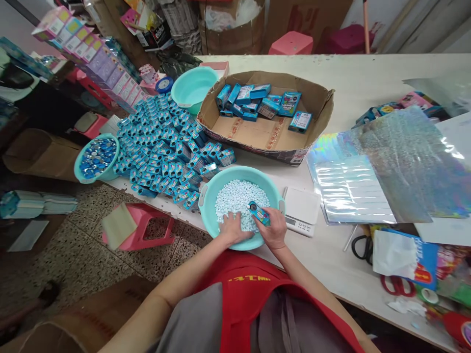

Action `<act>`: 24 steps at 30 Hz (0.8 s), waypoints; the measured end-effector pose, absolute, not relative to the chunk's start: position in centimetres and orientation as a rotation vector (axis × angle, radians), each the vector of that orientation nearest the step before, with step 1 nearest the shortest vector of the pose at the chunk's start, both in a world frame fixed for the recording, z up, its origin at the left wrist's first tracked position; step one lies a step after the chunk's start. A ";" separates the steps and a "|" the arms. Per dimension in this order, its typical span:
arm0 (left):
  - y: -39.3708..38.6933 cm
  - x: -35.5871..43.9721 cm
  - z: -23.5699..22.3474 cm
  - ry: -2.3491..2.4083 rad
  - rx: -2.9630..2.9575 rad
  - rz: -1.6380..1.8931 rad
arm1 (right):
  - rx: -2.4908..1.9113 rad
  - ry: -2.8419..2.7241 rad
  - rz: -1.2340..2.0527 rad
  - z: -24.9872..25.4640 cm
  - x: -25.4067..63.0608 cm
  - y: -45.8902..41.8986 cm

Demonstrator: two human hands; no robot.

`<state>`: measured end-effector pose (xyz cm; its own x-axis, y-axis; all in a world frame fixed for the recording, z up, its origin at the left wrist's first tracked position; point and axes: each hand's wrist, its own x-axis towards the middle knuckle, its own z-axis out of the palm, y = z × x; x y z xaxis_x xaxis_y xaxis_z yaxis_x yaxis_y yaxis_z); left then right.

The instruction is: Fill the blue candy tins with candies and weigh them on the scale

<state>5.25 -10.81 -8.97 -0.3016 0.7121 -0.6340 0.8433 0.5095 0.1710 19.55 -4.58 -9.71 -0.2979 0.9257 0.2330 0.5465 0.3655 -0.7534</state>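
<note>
Reaches forward on converging bare forearms [198, 267], holding the left hand [233, 230] palm down with fingers [231, 218] spread and curling the right hand [274, 229] in a grip.

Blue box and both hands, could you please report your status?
Right hand: holding blue box over pellets in basin. Left hand: fingers partly buried in pellets. Scale beside basin, not between box and pellets.

"CARAMELO MACIZO" on blue box [290, 104] in ctn [257, 136], also on pkt [259, 213] in R hand [275, 228]; apron [239, 299] txt unclear.
</note>
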 end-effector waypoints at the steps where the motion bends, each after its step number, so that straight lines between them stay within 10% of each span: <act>1: -10.5 6.4 -9.4 2.093 1.219 -0.209 | -1.299 -1.955 0.720 -9.8 19.3 -4.7; 24: -8.2 1.7 -7.6 1.166 -0.099 1.246 | -1.266 -1.854 0.874 -4.6 19.3 -3.4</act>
